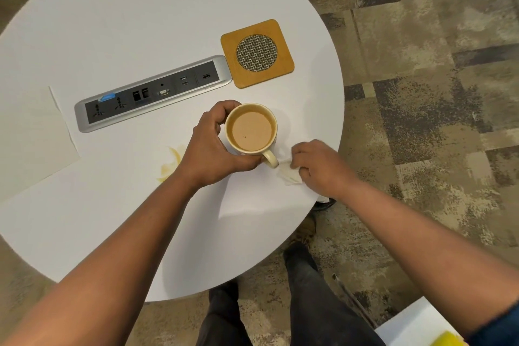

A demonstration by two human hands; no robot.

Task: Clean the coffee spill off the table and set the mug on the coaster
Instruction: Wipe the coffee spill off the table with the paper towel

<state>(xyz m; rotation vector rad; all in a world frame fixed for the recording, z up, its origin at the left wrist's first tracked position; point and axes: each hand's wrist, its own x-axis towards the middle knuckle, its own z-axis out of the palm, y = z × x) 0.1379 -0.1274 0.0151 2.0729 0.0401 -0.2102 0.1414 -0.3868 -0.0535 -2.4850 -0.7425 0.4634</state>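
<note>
A cream mug [251,128] full of milky coffee stands near the right side of the round white table [126,22], its handle pointing toward me. My left hand [216,146] is wrapped around the mug's left side. My right hand [320,167] pinches a white tissue [289,175] that lies on the table just right of the handle, close to the table's edge. A yellowish coffee spill [171,161] shows on the table left of my left wrist, partly hidden by the arm. The square wooden coaster [257,53] with a mesh centre lies beyond the mug, empty.
A silver power and port strip [153,93] is set into the table left of the coaster. A white napkin [31,143] lies at the table's left edge. My legs and patterned carpet [421,93] show below and to the right. A white and yellow object [421,329] sits at bottom right.
</note>
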